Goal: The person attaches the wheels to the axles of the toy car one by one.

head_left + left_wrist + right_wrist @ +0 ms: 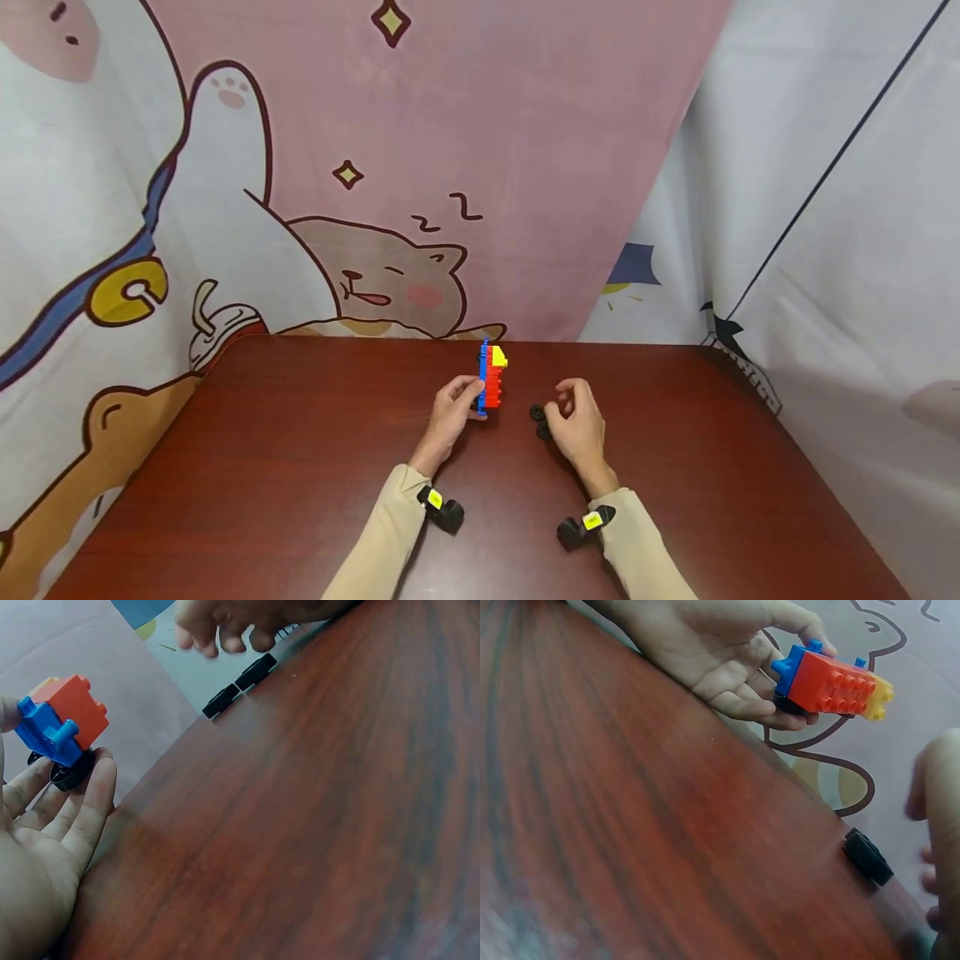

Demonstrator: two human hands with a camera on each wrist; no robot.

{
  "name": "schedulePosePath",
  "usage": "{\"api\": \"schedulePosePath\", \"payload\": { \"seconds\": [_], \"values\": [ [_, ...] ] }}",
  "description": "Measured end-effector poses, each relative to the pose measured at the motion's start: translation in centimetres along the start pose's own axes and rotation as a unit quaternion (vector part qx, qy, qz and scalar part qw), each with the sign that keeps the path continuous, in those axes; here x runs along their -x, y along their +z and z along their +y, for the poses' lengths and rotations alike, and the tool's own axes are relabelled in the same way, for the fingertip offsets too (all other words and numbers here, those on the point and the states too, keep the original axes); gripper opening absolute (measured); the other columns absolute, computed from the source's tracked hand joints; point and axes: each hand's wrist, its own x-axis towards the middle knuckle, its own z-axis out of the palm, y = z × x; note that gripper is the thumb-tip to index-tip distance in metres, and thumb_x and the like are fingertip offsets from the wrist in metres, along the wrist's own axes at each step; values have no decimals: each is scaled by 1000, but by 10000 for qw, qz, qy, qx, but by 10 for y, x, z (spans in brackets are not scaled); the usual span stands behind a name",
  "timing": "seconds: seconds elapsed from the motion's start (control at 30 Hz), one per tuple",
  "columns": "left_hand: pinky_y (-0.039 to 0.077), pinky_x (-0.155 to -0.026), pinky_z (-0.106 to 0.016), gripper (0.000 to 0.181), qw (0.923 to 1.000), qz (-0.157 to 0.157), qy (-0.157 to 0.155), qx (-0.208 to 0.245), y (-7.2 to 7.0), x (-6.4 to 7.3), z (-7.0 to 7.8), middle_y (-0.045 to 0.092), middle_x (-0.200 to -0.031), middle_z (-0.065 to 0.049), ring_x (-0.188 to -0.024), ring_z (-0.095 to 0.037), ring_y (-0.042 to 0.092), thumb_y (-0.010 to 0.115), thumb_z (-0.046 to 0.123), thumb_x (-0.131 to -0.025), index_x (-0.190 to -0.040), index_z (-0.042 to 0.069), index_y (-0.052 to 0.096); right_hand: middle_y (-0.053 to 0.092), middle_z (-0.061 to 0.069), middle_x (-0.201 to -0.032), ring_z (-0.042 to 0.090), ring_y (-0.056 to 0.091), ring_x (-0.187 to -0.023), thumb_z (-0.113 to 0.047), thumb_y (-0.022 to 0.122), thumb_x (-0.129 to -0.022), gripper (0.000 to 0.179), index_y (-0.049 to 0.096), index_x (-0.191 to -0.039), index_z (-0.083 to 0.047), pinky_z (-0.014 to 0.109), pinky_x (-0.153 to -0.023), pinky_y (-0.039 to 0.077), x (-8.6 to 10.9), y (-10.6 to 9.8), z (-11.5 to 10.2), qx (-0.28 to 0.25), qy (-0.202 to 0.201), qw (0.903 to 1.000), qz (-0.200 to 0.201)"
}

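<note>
My left hand [448, 415] grips a small toy block car [492, 385], thumb on its blue base and fingers beneath. Red blocks and a yellow block are stacked on the blue base, with studs showing. A black wheel [73, 772] is fitted to the base near my fingertips in the left wrist view. Two loose black wheels [256, 671] lie side by side on the table. Just right of them, my right hand [581, 427] hovers with loosely bent fingers and nothing visible between them. One loose wheel [868, 856] shows beside that hand in the right wrist view.
The dark reddish wooden table [300, 467] spans the lower view. Behind it hangs a pink cloth [540, 167] with cartoon animals, and a white cloth [840, 250] borders the right side. Each wrist wears a black camera [447, 515].
</note>
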Motion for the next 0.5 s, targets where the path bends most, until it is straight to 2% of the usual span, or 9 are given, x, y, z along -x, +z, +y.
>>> {"api": "schedulePosePath", "payload": {
  "seconds": [0.1, 0.2, 0.37, 0.5],
  "values": [
    [61, -70, -35, 30, 10000, 21, -11, 29, -2, -4, -10, 62, -93, 0, -77, -12, 62, 59, 16, -101, -119, -8, 60, 59, 2, -95, 15, 51, -79, -14, 65, -81, 30, 59, -110, -10, 31, -66, 38, 1, -1, 2, 250, 192, 9959, -845],
    [61, -70, -33, 31, 10000, 43, 27, 49, -1, -5, -14, 62, -94, -1, -78, -12, 62, 61, 19, -100, -119, -6, 61, 59, 3, -97, 18, 51, -83, -14, 66, -81, 32, 58, -111, -11, 33, -72, 37, 0, 0, 2, 330, 215, 9902, -1343],
    [61, -70, -34, 33, 9999, 85, 65, 31, -1, -5, -14, 63, -94, -2, -77, -14, 61, 63, 22, -99, -118, -5, 62, 54, 3, -87, 19, 48, -82, -16, 69, -75, 31, 53, -102, -14, 33, -76, 34, -1, 2, 2, 851, -117, 9822, -1673],
    [61, -72, -37, 33, 9999, 99, 41, -47, -2, -5, -13, 62, -95, -1, -79, -18, 62, 62, 23, -100, -119, -4, 62, 51, 1, -82, 17, 45, -82, -16, 69, -75, 26, 52, -95, -15, 33, -76, 32, -1, 3, 3, 1020, -314, 9789, -1741]
  ]
}}
